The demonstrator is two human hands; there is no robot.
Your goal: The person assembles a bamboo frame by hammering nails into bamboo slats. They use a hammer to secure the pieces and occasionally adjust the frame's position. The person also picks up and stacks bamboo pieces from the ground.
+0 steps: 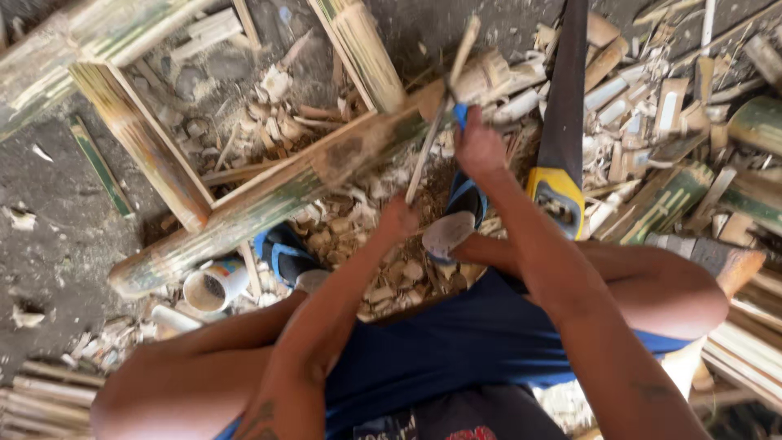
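Dirt floor (57, 204) littered with shavings; left hand (397, 218) grips a thin stick (436, 122), right hand (479, 147) clenches a blue-handled tool against the bamboo pole (269, 200).

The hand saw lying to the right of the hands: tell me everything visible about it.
The hand saw lies flat on the littered ground, its long dark blade running from the top edge of the picture down to a yellow handle with a grey grip opening near the person's right forearm. The blade looks like dull metal; its teeth cannot be made out. It rests on bamboo offcuts and shavings. Neither hand holds it: the right hand grips a blue-handled tool just to its left, apparently without touching the saw.
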